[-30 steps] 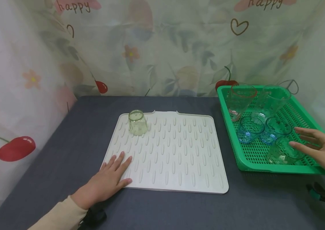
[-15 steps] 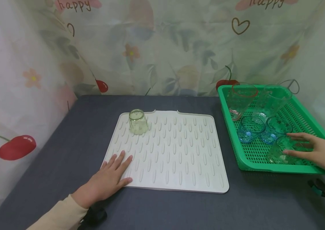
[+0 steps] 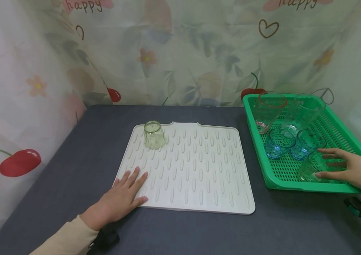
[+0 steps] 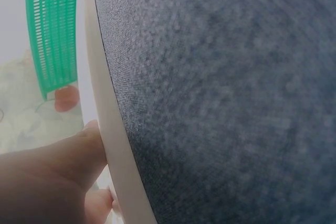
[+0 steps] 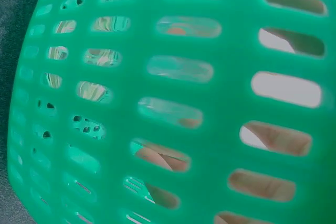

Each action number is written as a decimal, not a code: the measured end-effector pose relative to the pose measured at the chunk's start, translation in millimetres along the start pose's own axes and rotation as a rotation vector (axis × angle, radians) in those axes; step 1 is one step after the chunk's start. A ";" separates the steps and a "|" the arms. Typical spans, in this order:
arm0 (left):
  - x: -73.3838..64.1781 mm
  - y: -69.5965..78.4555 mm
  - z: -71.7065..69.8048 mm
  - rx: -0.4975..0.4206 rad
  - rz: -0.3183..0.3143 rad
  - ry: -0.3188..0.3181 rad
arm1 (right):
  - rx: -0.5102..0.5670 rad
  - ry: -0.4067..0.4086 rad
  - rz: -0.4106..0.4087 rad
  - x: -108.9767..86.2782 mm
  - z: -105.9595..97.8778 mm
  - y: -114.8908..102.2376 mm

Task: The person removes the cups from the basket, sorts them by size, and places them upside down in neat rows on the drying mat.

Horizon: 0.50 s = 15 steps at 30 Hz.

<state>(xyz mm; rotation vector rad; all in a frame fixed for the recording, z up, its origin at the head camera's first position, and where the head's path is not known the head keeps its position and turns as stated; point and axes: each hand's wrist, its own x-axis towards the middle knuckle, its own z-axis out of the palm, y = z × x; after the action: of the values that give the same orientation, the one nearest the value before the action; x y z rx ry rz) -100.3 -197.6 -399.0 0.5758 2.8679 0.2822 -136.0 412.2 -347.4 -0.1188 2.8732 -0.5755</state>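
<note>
Soft light washes the bench (image 3: 183,233), shadowed at four o'clock; the left-wrist view, seemingly unfocused, glares toward ten o'clock.

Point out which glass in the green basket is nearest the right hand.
The clear short glass at the front of the green basket, with the right hand around it; two blue glasses stand behind it, two taller glasses farther back.
</note>
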 end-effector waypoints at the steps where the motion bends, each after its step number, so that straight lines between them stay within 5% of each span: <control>1: -0.1 -0.1 0.4 0.002 -0.002 0.000 | -0.005 0.002 0.001 0.0 -0.3 -0.2; 15: -0.2 0.0 1.5 0.002 -0.012 -0.001 | 0.026 0.152 0.014 -5.3 -3.8 -7.6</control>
<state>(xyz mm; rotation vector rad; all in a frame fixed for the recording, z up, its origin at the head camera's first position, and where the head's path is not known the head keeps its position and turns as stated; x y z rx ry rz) -99.8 -197.5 -400.4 0.5593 2.8703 0.2772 -131.4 407.2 -340.0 -0.0526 3.0084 -0.6458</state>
